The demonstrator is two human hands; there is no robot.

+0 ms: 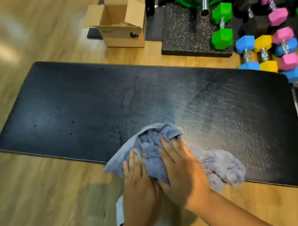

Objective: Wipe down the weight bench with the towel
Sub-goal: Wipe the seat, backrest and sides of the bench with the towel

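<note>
Seen from above: black weight bench [92, 104], long axis running left to right, scuffed toward its right end, with dumbbells [265, 51] and a cardboard box [123, 34] beyond the far edge. Bunched at the middle of the near edge: grey-blue towel [221, 166], partly overhanging. Pressed flat on it, fingers together and pinching nothing: left hand [139, 183] and right hand [183, 170], unwiped pad stretching away on both sides.

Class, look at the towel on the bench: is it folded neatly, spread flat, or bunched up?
Bunched up. The towel lies in crumpled folds under both hands, left and right, on the bench.
</note>
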